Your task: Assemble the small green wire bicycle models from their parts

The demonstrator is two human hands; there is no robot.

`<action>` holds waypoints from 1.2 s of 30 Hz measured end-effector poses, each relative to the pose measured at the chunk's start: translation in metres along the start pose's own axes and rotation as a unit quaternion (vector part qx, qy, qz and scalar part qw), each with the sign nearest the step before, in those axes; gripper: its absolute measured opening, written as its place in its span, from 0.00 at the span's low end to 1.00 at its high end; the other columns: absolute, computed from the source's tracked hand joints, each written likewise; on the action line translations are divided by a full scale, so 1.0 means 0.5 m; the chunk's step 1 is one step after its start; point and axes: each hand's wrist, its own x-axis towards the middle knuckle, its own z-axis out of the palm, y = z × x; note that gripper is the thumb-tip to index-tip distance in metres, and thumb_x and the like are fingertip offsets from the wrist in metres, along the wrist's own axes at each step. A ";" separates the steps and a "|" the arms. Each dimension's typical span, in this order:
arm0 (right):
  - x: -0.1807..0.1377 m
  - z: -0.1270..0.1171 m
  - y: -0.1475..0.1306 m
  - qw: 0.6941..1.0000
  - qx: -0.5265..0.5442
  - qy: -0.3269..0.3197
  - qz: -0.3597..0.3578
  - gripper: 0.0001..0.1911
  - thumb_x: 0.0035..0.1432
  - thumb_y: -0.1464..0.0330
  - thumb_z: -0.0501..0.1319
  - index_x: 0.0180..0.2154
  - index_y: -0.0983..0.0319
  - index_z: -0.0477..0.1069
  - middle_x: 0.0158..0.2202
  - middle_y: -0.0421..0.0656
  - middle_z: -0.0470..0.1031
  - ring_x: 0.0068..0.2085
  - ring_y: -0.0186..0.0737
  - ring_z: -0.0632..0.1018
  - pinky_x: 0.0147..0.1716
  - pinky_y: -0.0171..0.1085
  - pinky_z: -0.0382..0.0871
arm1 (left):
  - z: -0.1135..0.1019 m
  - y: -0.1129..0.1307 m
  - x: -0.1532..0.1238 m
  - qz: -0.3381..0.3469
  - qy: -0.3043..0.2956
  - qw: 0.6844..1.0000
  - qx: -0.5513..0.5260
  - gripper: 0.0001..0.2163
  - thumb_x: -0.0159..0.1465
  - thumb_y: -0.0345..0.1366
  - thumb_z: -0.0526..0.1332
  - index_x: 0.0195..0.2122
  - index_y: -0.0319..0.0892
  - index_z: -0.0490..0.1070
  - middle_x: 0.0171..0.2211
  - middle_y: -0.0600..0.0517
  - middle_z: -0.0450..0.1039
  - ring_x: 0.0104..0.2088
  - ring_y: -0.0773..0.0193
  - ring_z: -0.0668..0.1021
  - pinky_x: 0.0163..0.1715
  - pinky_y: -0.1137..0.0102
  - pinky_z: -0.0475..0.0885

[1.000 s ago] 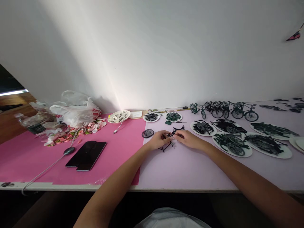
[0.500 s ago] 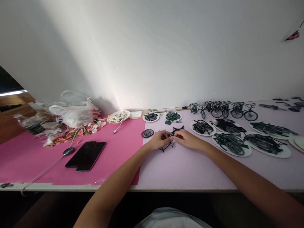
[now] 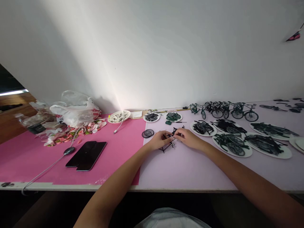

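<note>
While leaning in over the pale lilac surface (image 3: 190,172), brings left hand (image 3: 159,140) and right hand (image 3: 189,138) together at the centre on a small black bicycle frame (image 3: 167,146). Pinches the frame's upper end with left fingers (image 3: 167,136) pressed together. Pinches the same end from 3 o'clock with right fingers (image 3: 177,135) bunched tight. Rests the frame's lower end on the surface, at 6 o'clock of the fingertips. At 10 o'clock of the left hand, just beside it, two loose black wheels (image 3: 147,133). From 12 round to 3 o'clock, white plates of dark parts (image 3: 231,144). At 1 o'clock, against the wall, a row of finished model bicycles (image 3: 224,109). At 9 o'clock, well apart on the pink mat (image 3: 123,148), a dark phone (image 3: 86,154), with a plastic bag (image 3: 73,110) beyond it.
</note>
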 end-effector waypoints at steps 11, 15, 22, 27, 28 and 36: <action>0.013 0.004 0.019 0.974 0.042 0.220 0.028 0.13 0.64 0.55 0.59 0.41 0.58 0.70 0.40 0.47 0.77 0.40 0.47 0.76 0.40 0.43 0.70 | 0.000 -0.002 0.000 -0.010 0.013 1.000 0.007 0.26 0.62 0.54 0.66 0.52 0.39 0.77 0.31 0.52 0.75 0.30 0.65 0.74 0.32 0.71 0.68; 0.012 0.004 0.011 0.966 0.057 0.248 0.043 0.15 0.62 0.56 0.61 0.45 0.58 0.67 0.39 0.47 0.76 0.37 0.45 0.76 0.37 0.42 0.70 | -0.001 -0.005 0.000 -0.009 0.010 1.000 0.010 0.26 0.62 0.55 0.66 0.53 0.40 0.76 0.31 0.52 0.75 0.29 0.65 0.74 0.31 0.71 0.68; 0.012 0.006 0.009 0.971 0.048 0.233 0.002 0.14 0.65 0.54 0.58 0.39 0.58 0.72 0.41 0.48 0.77 0.41 0.47 0.76 0.39 0.43 0.71 | -0.001 -0.020 0.012 -0.034 0.001 0.996 -0.082 0.26 0.61 0.50 0.70 0.54 0.38 0.76 0.35 0.48 0.80 0.35 0.62 0.80 0.39 0.69 0.74; 0.014 0.008 0.017 0.977 0.050 0.206 -0.020 0.17 0.66 0.52 0.58 0.37 0.58 0.74 0.40 0.48 0.78 0.42 0.47 0.77 0.40 0.43 0.71 | -0.003 -0.028 0.017 -0.041 0.009 0.987 -0.153 0.27 0.59 0.46 0.73 0.55 0.37 0.76 0.37 0.46 0.81 0.36 0.63 0.81 0.42 0.67 0.76; 0.014 0.009 0.018 0.977 0.056 0.203 -0.020 0.18 0.66 0.52 0.58 0.37 0.58 0.75 0.40 0.48 0.78 0.42 0.47 0.77 0.40 0.43 0.72 | -0.004 -0.028 0.017 -0.042 0.012 0.986 -0.164 0.27 0.58 0.46 0.74 0.55 0.37 0.75 0.36 0.46 0.81 0.36 0.63 0.81 0.42 0.67 0.76; 0.007 0.019 0.010 0.973 0.131 0.188 -0.010 0.17 0.62 0.51 0.64 0.40 0.58 0.77 0.41 0.46 0.81 0.43 0.47 0.79 0.42 0.43 0.73 | -0.007 -0.030 0.019 -0.050 0.019 0.971 -0.233 0.32 0.53 0.46 0.77 0.55 0.36 0.75 0.36 0.46 0.81 0.36 0.64 0.81 0.44 0.67 0.77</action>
